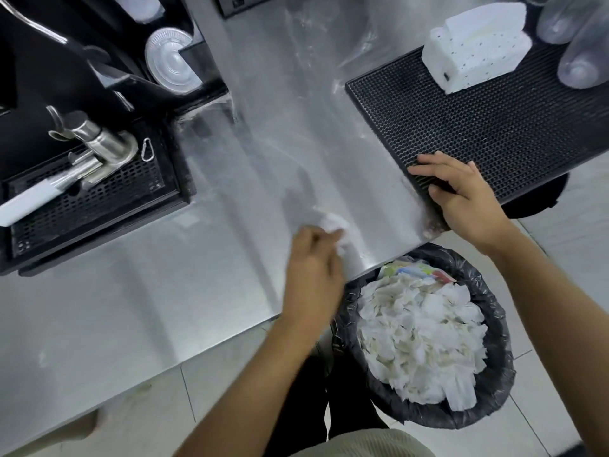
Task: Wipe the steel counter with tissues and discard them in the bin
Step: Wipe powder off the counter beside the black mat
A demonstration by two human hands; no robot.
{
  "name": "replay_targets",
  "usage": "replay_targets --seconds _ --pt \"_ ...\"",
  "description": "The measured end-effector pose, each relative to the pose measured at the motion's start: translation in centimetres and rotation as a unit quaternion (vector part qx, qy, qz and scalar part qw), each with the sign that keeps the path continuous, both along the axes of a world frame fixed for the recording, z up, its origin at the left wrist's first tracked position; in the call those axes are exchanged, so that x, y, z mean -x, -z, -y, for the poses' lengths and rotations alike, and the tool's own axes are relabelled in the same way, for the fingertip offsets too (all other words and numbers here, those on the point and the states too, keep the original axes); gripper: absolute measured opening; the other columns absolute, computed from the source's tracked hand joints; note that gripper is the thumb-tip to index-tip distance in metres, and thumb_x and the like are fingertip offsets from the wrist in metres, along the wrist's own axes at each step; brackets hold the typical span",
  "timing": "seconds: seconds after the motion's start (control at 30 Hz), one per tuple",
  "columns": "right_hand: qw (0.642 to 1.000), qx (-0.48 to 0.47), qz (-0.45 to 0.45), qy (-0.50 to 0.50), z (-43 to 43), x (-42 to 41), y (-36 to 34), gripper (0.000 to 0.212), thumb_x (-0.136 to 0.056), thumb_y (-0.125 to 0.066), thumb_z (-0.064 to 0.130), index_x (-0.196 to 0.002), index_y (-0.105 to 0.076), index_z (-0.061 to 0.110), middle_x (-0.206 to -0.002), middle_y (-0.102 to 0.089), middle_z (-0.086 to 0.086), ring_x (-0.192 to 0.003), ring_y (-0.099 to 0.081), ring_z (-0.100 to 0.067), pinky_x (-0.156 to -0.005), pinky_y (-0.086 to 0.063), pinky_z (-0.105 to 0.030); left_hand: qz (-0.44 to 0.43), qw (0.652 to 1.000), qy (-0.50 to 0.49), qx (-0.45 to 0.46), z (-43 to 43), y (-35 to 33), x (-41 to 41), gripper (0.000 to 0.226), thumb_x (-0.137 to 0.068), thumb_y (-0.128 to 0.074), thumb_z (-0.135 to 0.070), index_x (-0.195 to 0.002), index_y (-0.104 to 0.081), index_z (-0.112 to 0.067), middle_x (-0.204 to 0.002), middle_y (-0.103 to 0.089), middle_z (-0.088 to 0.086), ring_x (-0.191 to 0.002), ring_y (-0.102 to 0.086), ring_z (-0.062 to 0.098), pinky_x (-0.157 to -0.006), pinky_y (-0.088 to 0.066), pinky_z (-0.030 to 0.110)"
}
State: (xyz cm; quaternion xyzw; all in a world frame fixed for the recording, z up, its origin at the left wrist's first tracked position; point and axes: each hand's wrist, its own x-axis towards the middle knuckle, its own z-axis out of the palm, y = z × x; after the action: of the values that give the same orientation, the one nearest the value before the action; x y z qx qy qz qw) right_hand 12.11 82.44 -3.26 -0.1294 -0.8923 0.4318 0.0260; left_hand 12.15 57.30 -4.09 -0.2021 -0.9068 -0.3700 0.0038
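Presently the left hand (313,262) pinches a crumpled tissue (334,225) against the steel tabletop (131,308). Right hand (461,196) lies spread on the black mat (494,127) corner. The bin (499,351) stands beside, heaped with paper.

Left hand (313,268): knuckles up, fingers curled, gripping a crumpled white tissue wad (334,225); motion-blurred. Right hand (461,196): palm down, fingers spread and near straight, resting on a black honeycomb rubber mat (494,127). Both forearms bare, reaching forward.
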Motion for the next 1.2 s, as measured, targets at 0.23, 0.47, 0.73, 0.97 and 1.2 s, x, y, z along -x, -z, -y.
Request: replay_targets --seconds 0.23,0.47,0.73,0.97,1.2 --pt "0.998 0.059 0.011 -0.004 -0.4 -0.3 -0.8 0.052 -0.092 -0.043 -0.014 -0.126 -0.061 0.020 -0.148 -0.044 0.007 -0.145 -0.022 -0.007 -0.118 0.011 -0.036 0.011 0.998 -0.031 -0.063 -0.4 -1.7 0.3 0.033 -0.084 -0.053 0.004 -0.107 -0.071 -0.008 -0.098 -0.055 0.004 -0.085 -0.050 0.003 -0.083 -0.039 0.007" --pt "0.998 0.065 0.001 0.004 -0.3 -0.3 -0.3 0.052 -0.092 -0.042 -0.016 -0.126 -0.062 0.019 -0.148 -0.044 0.006 -0.145 -0.022 -0.006 -0.115 0.012 -0.030 -0.009 0.992 -0.124 0.021 0.3 0.1 6.3 0.034 -0.086 -0.051 0.004 -0.110 -0.070 -0.010 -0.101 -0.054 0.008 -0.094 -0.057 0.023 -0.086 -0.036 0.012" --pt "0.999 0.035 -0.002 -0.003 -0.5 -0.1 0.1 0.052 -0.090 -0.043 -0.016 -0.125 -0.063 0.017 -0.147 -0.045 0.005 -0.145 -0.023 -0.008 -0.112 0.012 -0.028 0.009 0.996 0.088 -0.025 -4.2 -0.5 -0.3 0.036 -0.083 -0.053 0.008 -0.110 -0.070 -0.008 -0.099 -0.054 0.005 -0.091 -0.054 0.017 -0.085 -0.044 0.021" --pt "1.000 0.027 -0.012 0.002 -0.4 0.3 0.2 0.054 -0.089 -0.044 -0.017 -0.123 -0.064 0.019 -0.146 -0.047 0.005 -0.145 -0.024 -0.008 -0.114 0.011 -0.030 -0.012 0.996 -0.087 -0.003 -2.7 0.1 6.1 0.029 -0.087 -0.053 0.003 -0.107 -0.071 -0.009 -0.100 -0.056 0.007 -0.095 -0.057 0.024 -0.090 -0.042 0.021" --pt "1.000 0.026 -0.014 0.007 -0.4 0.0 0.3 0.053 -0.088 -0.045 -0.017 -0.122 -0.064 0.018 -0.145 -0.048 0.005 -0.145 -0.025 -0.009 -0.114 0.010 -0.030 -0.011 0.982 0.189 0.011 -6.5 -0.3 -2.2 0.036 -0.081 -0.052 0.009 -0.110 -0.069 -0.006 -0.097 -0.056 0.007 -0.092 -0.052 0.022 -0.084 -0.043 0.026"
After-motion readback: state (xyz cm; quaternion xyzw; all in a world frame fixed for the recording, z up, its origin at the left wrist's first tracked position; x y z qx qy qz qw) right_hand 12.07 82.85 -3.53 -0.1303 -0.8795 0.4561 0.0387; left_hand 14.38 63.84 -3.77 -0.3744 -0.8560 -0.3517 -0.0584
